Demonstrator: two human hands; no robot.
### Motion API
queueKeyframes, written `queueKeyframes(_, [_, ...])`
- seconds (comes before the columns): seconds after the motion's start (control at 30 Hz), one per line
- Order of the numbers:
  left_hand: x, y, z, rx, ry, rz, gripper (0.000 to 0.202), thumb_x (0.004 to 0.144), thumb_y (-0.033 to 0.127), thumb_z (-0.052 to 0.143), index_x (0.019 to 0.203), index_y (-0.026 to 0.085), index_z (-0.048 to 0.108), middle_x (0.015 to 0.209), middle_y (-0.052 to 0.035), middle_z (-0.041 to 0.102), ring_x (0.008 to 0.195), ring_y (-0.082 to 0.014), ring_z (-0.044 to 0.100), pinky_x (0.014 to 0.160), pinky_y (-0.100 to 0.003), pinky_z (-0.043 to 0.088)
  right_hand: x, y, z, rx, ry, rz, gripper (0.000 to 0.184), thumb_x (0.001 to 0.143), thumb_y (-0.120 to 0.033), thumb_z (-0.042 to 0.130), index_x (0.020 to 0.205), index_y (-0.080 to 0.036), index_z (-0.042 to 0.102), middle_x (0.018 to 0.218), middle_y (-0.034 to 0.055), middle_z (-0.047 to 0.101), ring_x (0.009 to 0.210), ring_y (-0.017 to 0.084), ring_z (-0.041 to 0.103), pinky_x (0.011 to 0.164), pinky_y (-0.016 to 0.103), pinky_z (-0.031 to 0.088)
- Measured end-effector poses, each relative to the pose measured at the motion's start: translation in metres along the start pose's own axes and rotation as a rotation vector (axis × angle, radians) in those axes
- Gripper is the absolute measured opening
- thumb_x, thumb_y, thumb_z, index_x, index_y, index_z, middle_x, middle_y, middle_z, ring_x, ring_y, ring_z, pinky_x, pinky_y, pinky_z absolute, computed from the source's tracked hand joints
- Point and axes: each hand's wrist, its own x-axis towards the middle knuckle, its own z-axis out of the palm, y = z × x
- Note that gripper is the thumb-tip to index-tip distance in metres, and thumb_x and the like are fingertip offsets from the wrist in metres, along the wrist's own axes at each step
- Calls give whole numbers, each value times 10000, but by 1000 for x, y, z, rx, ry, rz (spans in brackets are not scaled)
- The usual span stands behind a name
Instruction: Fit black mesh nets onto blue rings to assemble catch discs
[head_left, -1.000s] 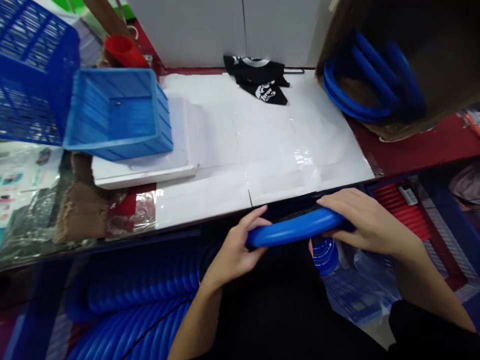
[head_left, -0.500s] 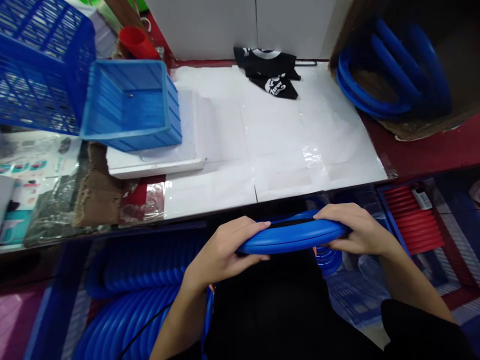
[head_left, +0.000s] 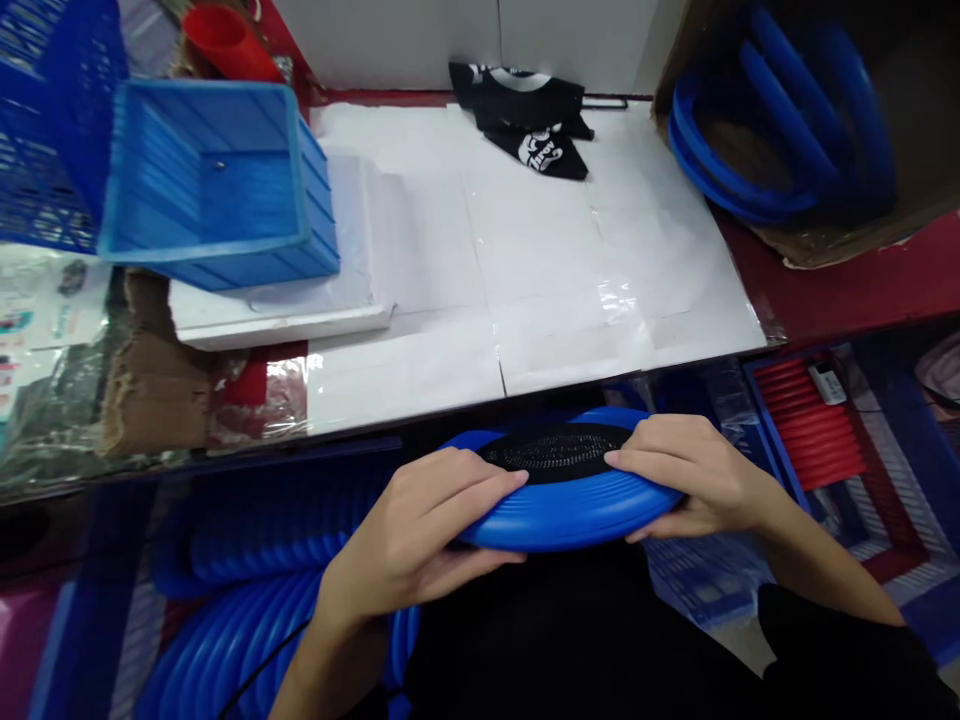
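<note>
A blue frisbee (head_left: 577, 515) with a ringed rim and a black mesh centre is held level in front of my body, just off the bench's front edge. My left hand (head_left: 420, 520) grips its left side, thumb and fingers pinched over and under the rim. On the right side my right hand (head_left: 697, 475) holds the rim the same way, fingertips resting at the mesh's edge. Black printed fabric pieces (head_left: 536, 125) lie at the back of the white-covered bench (head_left: 555, 280).
A blue bin (head_left: 315, 210) stands on a white box (head_left: 285, 325) at the left, beside a blue crate (head_left: 60, 130) and a red cup (head_left: 229, 42). Blue rings (head_left: 735, 200) sit in a carton at right. Stacked blue rings (head_left: 247, 630) and red rings (head_left: 810, 420) are below the bench.
The frisbee has tipped so its black mesh top faces me more. Both hands still grip it, the left shifted slightly left and down. The camera view has moved a little.
</note>
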Motion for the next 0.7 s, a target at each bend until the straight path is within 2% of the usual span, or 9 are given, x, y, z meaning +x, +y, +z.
queueKeyframes(0.1, [-1,5,0,56,-12,-14,338,1090,341,633,1338,111,648,1031,-142,799,875,-236,775,786,-345,633,1,-4,2,-21,4,43,412,1087,-498,626,1293,-143,655,985,95,798,859,232,751,782,395,561])
queueKeyframes(0.27, [-13,9,3,81,117,-53,379,1057,317,662,1389,137,638,1027,-137,804,881,-262,784,778,-368,648,7,-12,5,-64,34,63,391,1083,-495,636,1260,-146,649,956,86,801,812,229,745,795,427,490])
queueKeyframes(0.4, [-24,4,-3,37,116,-84,425,1051,368,679,1428,174,642,1008,-119,811,825,-246,780,747,-346,648,17,-18,15,-62,8,85,396,1070,-522,648,1214,-153,658,884,63,781,730,204,714,768,403,514])
queueKeyframes(0.5, [-34,-6,-3,-25,137,-76,406,1056,418,671,1388,184,681,975,-108,812,800,-237,778,726,-335,646,22,-16,24,-47,37,44,479,1041,-528,694,1272,-112,642,971,110,809,808,222,756,756,380,560])
queueKeyframes(0.57, [-45,-14,1,-74,207,-85,385,1049,439,674,1339,190,714,946,-98,805,783,-241,774,696,-346,642,23,-11,26,-13,75,8,529,1033,-531,704,1326,-99,618,1042,139,816,888,237,779,780,374,606])
queueKeyframes(0.7, [-68,-31,10,-217,424,-161,358,1021,458,682,1241,184,748,890,-85,767,728,-234,731,637,-357,613,20,2,24,67,128,13,463,1050,-476,695,1340,-124,614,1039,126,808,895,224,781,794,365,647])
